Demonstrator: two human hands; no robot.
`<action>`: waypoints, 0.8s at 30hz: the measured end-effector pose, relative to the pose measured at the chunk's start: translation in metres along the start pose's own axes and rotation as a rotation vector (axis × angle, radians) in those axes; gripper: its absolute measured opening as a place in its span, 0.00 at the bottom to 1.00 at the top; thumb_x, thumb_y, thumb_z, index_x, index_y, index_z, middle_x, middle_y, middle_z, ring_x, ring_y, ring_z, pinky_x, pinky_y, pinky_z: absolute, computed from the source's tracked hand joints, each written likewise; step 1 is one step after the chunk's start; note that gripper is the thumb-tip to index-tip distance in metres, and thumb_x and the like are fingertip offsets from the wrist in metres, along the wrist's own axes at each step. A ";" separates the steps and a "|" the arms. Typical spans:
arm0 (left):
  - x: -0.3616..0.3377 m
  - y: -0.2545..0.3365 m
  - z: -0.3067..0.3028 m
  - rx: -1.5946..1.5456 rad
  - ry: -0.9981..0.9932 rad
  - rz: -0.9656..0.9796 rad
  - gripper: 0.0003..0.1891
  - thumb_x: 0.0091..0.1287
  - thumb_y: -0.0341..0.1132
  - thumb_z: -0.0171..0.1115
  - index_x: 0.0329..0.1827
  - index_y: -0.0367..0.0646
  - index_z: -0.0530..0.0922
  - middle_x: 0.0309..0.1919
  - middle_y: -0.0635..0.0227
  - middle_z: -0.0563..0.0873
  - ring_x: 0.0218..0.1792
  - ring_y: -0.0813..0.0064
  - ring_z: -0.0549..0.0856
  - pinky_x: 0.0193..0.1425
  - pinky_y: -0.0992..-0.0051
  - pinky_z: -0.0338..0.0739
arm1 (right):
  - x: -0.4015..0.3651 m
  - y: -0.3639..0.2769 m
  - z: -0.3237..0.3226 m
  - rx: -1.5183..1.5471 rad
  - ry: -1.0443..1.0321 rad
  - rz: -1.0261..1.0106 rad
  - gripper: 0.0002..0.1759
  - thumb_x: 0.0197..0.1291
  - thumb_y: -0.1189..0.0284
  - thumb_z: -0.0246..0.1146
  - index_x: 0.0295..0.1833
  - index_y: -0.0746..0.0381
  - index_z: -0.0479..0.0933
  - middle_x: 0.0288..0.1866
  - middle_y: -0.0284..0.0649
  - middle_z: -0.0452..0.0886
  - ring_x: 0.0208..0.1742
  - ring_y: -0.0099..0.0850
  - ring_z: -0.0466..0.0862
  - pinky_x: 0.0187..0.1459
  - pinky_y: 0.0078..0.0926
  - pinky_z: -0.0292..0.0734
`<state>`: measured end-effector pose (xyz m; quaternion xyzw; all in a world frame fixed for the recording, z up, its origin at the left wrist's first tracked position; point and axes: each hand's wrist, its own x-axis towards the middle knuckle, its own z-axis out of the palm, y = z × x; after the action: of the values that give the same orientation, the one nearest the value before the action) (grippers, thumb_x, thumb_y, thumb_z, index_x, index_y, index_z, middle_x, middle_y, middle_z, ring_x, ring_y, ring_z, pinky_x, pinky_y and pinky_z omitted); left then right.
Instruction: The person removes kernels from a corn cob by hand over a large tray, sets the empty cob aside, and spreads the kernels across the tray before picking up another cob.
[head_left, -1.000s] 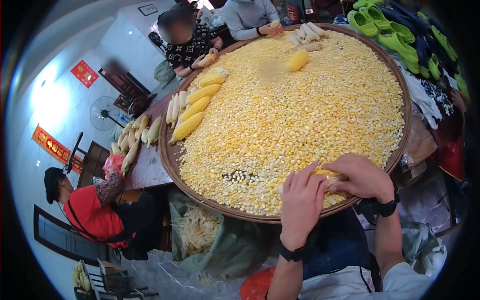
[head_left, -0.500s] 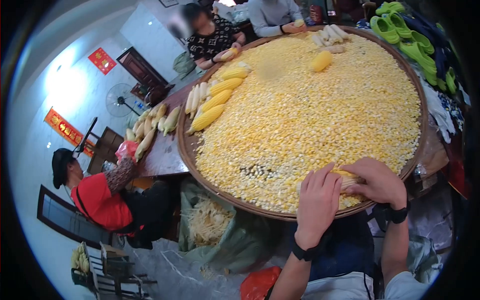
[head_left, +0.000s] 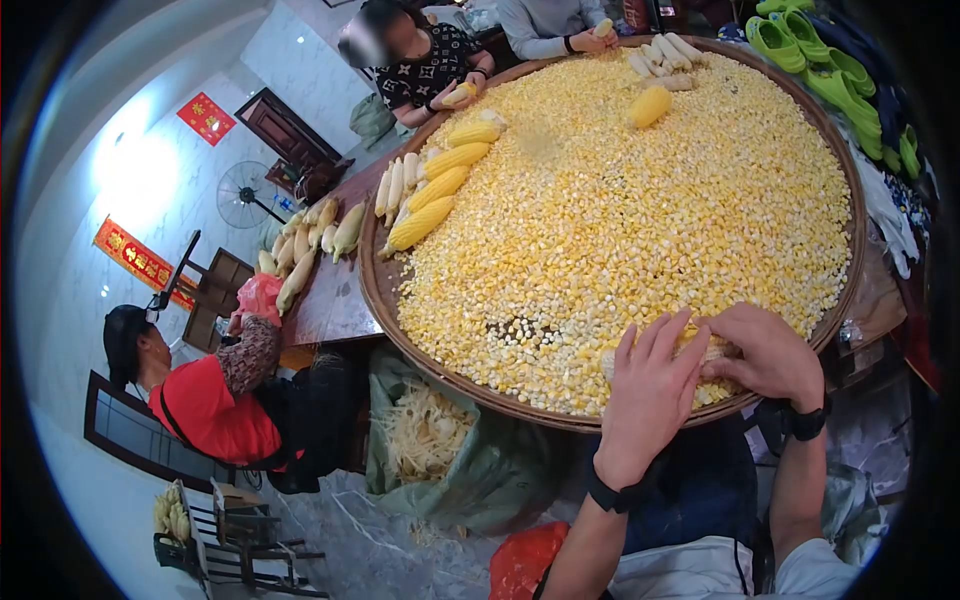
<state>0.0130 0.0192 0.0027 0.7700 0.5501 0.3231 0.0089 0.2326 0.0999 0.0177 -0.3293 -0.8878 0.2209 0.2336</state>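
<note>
Both hands are over the near edge of a large round tray (head_left: pixel 372 285) spread with loose corn kernels (head_left: pixel 600 230). Between them lies a partly stripped corn cob (head_left: pixel 716 349), its pale end showing left of my left hand (head_left: pixel 655 385). That hand lies along the cob with fingers bent over it. My right hand (head_left: pixel 768 352) grips the cob's right end, thumb underneath and fingers curled on top. Much of the cob is hidden by my fingers.
Yellow ears (head_left: pixel 420 222) and bare cobs (head_left: pixel 397 182) rest at the tray's left rim. A single ear (head_left: pixel 651 106) and more cobs (head_left: pixel 665 55) lie at the far side. Co-workers handle corn beyond. A husk-filled sack (head_left: pixel 430 430) stands below; green clogs (head_left: pixel 840 95) sit right.
My hands have shifted slightly on the cob, fingers now closer together. The view has moved a little. Across the tray, a co-worker's hands have moved slightly with their corn.
</note>
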 end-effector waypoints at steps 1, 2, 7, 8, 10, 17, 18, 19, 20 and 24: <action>0.000 0.001 -0.001 -0.002 -0.011 0.009 0.22 0.81 0.34 0.70 0.77 0.53 0.87 0.79 0.61 0.84 0.79 0.55 0.82 0.88 0.45 0.70 | 0.000 -0.001 -0.001 0.008 -0.002 0.009 0.35 0.62 0.62 0.85 0.73 0.62 0.86 0.52 0.51 0.91 0.57 0.57 0.88 0.59 0.52 0.83; 0.000 0.001 0.000 -0.023 -0.011 0.011 0.22 0.81 0.34 0.71 0.76 0.53 0.88 0.79 0.62 0.84 0.79 0.56 0.83 0.87 0.45 0.71 | 0.001 -0.004 -0.002 0.015 -0.003 0.018 0.35 0.62 0.62 0.85 0.73 0.62 0.86 0.52 0.52 0.91 0.57 0.57 0.88 0.59 0.52 0.83; 0.000 0.000 -0.001 -0.070 0.014 0.024 0.19 0.79 0.34 0.73 0.72 0.52 0.90 0.77 0.63 0.86 0.76 0.59 0.85 0.86 0.45 0.72 | 0.000 0.000 0.001 0.007 0.017 -0.004 0.37 0.61 0.63 0.86 0.75 0.62 0.86 0.51 0.52 0.91 0.56 0.57 0.89 0.58 0.52 0.83; 0.000 0.000 -0.001 -0.075 0.019 0.024 0.18 0.78 0.34 0.74 0.70 0.52 0.90 0.76 0.63 0.86 0.75 0.59 0.86 0.86 0.46 0.73 | 0.000 0.000 0.001 0.010 0.019 -0.016 0.38 0.60 0.63 0.86 0.75 0.61 0.86 0.51 0.52 0.91 0.55 0.56 0.89 0.57 0.52 0.83; 0.000 -0.001 -0.001 -0.086 0.032 0.024 0.16 0.77 0.34 0.75 0.67 0.51 0.92 0.75 0.64 0.87 0.72 0.58 0.87 0.85 0.47 0.74 | 0.000 0.001 0.000 0.007 0.013 -0.030 0.38 0.60 0.63 0.85 0.76 0.61 0.86 0.50 0.51 0.91 0.55 0.56 0.89 0.57 0.52 0.83; 0.001 -0.001 -0.004 -0.153 0.065 0.036 0.11 0.77 0.34 0.77 0.59 0.50 0.93 0.70 0.65 0.91 0.67 0.59 0.90 0.82 0.50 0.77 | 0.003 -0.001 -0.003 0.001 -0.042 -0.032 0.35 0.64 0.62 0.83 0.75 0.60 0.86 0.51 0.48 0.92 0.56 0.54 0.89 0.58 0.51 0.83; 0.001 -0.001 -0.004 -0.153 0.069 0.032 0.11 0.76 0.34 0.77 0.59 0.50 0.93 0.70 0.65 0.91 0.67 0.59 0.90 0.82 0.50 0.77 | 0.003 0.000 -0.002 -0.005 -0.045 -0.034 0.34 0.65 0.61 0.83 0.74 0.60 0.86 0.51 0.48 0.92 0.57 0.54 0.89 0.59 0.51 0.83; 0.002 -0.002 -0.003 -0.151 0.072 0.030 0.11 0.76 0.34 0.77 0.59 0.50 0.93 0.70 0.66 0.91 0.67 0.59 0.90 0.81 0.50 0.77 | 0.003 -0.001 -0.002 0.002 -0.040 -0.037 0.33 0.65 0.61 0.82 0.74 0.61 0.86 0.51 0.48 0.92 0.57 0.54 0.89 0.59 0.51 0.83; 0.001 -0.002 -0.002 -0.155 0.073 0.018 0.10 0.77 0.35 0.77 0.57 0.49 0.92 0.69 0.65 0.92 0.67 0.58 0.90 0.82 0.50 0.77 | 0.003 -0.001 -0.002 0.009 -0.034 -0.039 0.33 0.66 0.61 0.82 0.73 0.61 0.86 0.51 0.48 0.91 0.57 0.55 0.89 0.59 0.52 0.83; 0.003 0.003 -0.003 -0.153 0.058 -0.023 0.09 0.77 0.35 0.77 0.57 0.49 0.92 0.69 0.64 0.92 0.68 0.56 0.89 0.82 0.49 0.77 | 0.003 -0.001 -0.001 0.006 -0.015 -0.058 0.32 0.67 0.60 0.81 0.72 0.61 0.86 0.51 0.48 0.91 0.57 0.55 0.89 0.59 0.52 0.82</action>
<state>0.0140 0.0193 0.0078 0.7512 0.5324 0.3861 0.0556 0.2310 0.1020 0.0200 -0.3011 -0.8980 0.2192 0.2343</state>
